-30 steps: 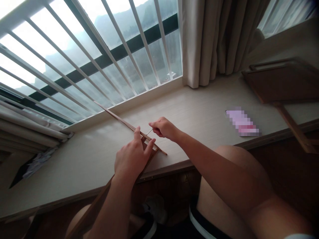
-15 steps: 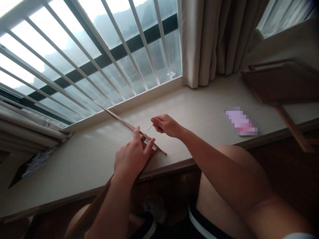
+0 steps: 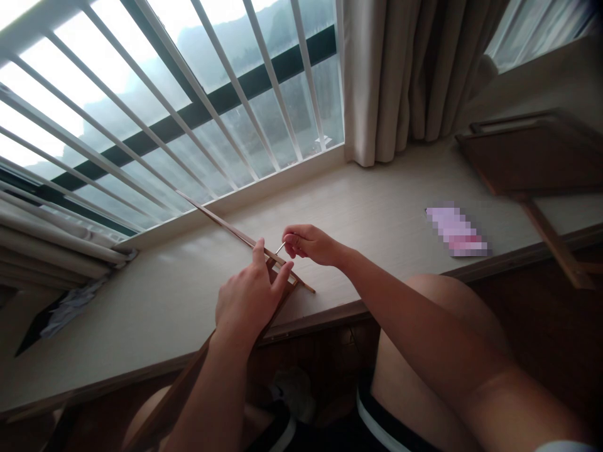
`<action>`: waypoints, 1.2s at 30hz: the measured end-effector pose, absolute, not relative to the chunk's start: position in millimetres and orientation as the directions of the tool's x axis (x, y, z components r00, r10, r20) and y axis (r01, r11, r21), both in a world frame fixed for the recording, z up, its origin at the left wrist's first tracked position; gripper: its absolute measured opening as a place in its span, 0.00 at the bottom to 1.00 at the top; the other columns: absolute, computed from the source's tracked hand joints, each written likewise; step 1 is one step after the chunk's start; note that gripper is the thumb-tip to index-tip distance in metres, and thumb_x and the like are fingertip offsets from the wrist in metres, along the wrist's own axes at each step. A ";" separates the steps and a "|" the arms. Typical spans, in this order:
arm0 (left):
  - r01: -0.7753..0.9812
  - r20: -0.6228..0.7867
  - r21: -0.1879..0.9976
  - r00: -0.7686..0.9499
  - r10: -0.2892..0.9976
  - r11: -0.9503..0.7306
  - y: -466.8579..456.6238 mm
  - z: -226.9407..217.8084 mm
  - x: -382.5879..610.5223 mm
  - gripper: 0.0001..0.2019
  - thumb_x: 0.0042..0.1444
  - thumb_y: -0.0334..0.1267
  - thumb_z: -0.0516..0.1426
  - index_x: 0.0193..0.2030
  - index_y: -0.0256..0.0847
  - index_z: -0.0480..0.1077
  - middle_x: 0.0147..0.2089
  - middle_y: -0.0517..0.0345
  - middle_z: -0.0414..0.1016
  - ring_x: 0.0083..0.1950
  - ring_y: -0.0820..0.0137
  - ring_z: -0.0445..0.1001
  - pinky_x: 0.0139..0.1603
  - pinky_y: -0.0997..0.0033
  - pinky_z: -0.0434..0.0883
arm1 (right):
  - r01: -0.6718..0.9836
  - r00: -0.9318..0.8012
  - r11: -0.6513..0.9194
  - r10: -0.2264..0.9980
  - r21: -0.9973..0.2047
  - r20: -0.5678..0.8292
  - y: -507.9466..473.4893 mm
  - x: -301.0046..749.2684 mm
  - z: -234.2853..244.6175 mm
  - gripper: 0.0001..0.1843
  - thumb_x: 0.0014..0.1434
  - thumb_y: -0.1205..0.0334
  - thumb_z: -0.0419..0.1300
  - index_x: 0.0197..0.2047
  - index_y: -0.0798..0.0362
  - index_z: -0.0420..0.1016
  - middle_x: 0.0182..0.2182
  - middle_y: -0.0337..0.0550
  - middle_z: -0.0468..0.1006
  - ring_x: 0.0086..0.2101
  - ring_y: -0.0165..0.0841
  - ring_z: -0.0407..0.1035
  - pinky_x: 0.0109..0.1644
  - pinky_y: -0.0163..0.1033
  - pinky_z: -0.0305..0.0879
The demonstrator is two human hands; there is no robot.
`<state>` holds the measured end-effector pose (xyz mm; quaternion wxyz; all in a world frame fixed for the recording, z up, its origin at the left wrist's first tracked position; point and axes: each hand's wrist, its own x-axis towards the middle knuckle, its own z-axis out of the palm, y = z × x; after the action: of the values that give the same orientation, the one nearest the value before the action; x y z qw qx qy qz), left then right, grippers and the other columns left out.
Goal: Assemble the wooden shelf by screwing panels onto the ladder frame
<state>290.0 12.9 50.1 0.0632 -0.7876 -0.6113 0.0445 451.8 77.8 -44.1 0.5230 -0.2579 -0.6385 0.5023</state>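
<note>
A brown wooden frame (image 3: 301, 284) slants across the sill's front, with a long thin edge running up toward the window and a panel descending beside my left arm. My left hand (image 3: 247, 292) grips it, index finger and thumb resting on its upper strips; the other fingers are partly hidden. My right hand (image 3: 304, 243) is closed on a thin silver hex key (image 3: 280, 248), pinched between thumb and fingers. The key's lower tip meets the frame's upper strip, just between my left thumb and index finger. Whether it sits in a screw is too small to tell.
The pale window sill (image 3: 141, 301) spans the view below a barred window. A blurred pink item (image 3: 456, 232) lies on it to the right. Beyond stands a dark wooden folding piece (image 3: 532, 157) with a leg. Curtains (image 3: 391, 75) hang beside the window; papers (image 3: 70, 307) lie left.
My right hand has moved slightly down and left, bringing the hex key's tip from just above the wooden frame onto it. My left hand and the frame have stayed put.
</note>
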 end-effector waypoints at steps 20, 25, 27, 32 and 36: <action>0.958 -0.001 -0.161 0.240 0.971 -0.237 12.4 50.7 290.6 0.37 0.60 0.62 0.37 0.70 0.42 0.44 0.42 0.43 0.78 0.42 0.52 0.77 0.41 0.59 0.67 | -0.210 -0.347 0.333 0.853 -0.919 0.389 76.1 452.7 -41.9 0.21 0.64 0.47 0.52 0.29 0.56 0.66 0.20 0.36 0.69 0.19 0.23 0.56 0.23 0.30 0.54; 0.959 -0.008 -0.169 0.229 0.974 -0.226 11.6 51.5 291.7 0.36 0.60 0.61 0.37 0.70 0.42 0.44 0.43 0.43 0.78 0.43 0.52 0.77 0.41 0.59 0.67 | -0.211 -0.349 0.327 0.855 -0.921 0.383 75.4 452.3 -42.0 0.26 0.64 0.44 0.51 0.24 0.56 0.63 0.16 0.35 0.67 0.18 0.24 0.57 0.22 0.31 0.53; 0.959 -0.009 -0.169 0.229 0.973 -0.228 11.5 51.8 292.0 0.36 0.60 0.61 0.37 0.70 0.43 0.44 0.43 0.43 0.78 0.42 0.52 0.77 0.41 0.59 0.67 | -0.205 -0.361 0.334 0.848 -0.920 0.388 75.6 453.6 -42.3 0.25 0.64 0.44 0.50 0.25 0.56 0.64 0.17 0.36 0.67 0.18 0.24 0.57 0.22 0.31 0.53; 0.958 -0.004 -0.159 0.240 0.971 -0.237 12.0 51.4 291.3 0.37 0.60 0.62 0.36 0.70 0.43 0.44 0.42 0.43 0.78 0.43 0.51 0.77 0.41 0.58 0.67 | -0.153 -0.386 0.375 0.829 -0.915 0.404 74.3 456.0 -40.8 0.23 0.65 0.46 0.49 0.29 0.56 0.65 0.21 0.36 0.69 0.20 0.24 0.58 0.25 0.31 0.56; 0.959 0.004 -0.148 0.246 0.969 -0.242 12.6 50.9 290.1 0.37 0.59 0.63 0.36 0.70 0.44 0.44 0.41 0.44 0.78 0.42 0.51 0.77 0.40 0.58 0.67 | -0.118 -0.385 0.373 0.837 -0.920 0.388 69.9 457.9 -36.9 0.21 0.66 0.47 0.48 0.34 0.56 0.66 0.22 0.37 0.69 0.21 0.25 0.58 0.26 0.30 0.57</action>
<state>290.1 12.6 50.9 0.0599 -0.7870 -0.6125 0.0439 457.9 69.9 -36.9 0.4857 -0.2679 -0.6711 0.4918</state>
